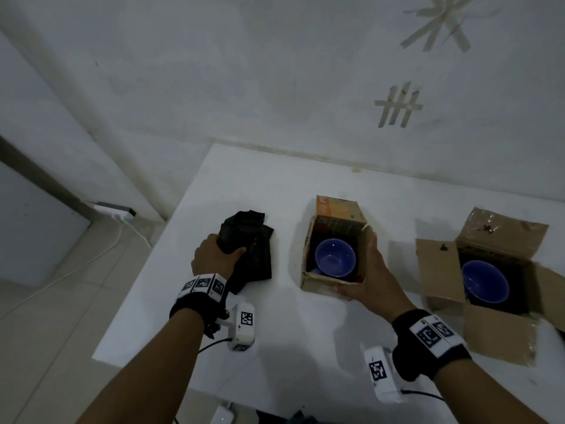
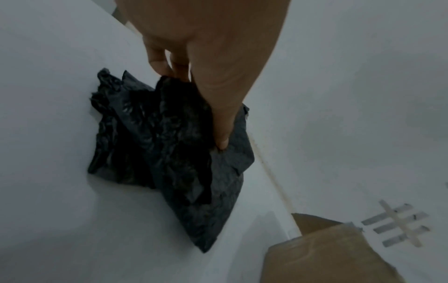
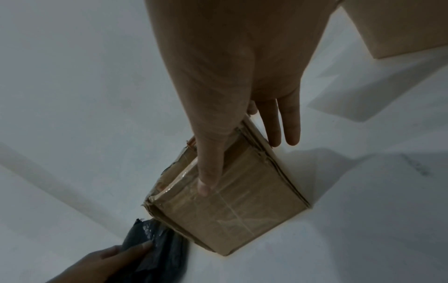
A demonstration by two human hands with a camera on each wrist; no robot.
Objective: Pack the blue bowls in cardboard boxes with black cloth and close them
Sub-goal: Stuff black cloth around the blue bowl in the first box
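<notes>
Crumpled black cloth (image 1: 255, 252) lies on the white table (image 1: 244, 185), left of the boxes. My left hand (image 1: 226, 250) grips its near end; the left wrist view shows the thumb (image 2: 221, 126) and curled fingers clamped on the black cloth (image 2: 155, 145). A small open cardboard box (image 1: 318, 284) stands mid-table with a blue bowl (image 1: 335, 261) inside. My right hand (image 1: 365, 270) holds its near right corner, with the thumb (image 3: 209, 172) on one wall of the box (image 3: 242, 212) and the fingers (image 3: 283, 124) along the adjacent wall. To the right a larger open box (image 1: 495, 335) holds another blue bowl (image 1: 485, 281) on black lining.
The table's back edge meets a white wall with tape strips (image 1: 399, 105). Tiled floor, a power strip (image 1: 114, 209) and its cable lie beyond the table's left edge. The larger box's flaps (image 1: 435, 267) spread outward near my right forearm.
</notes>
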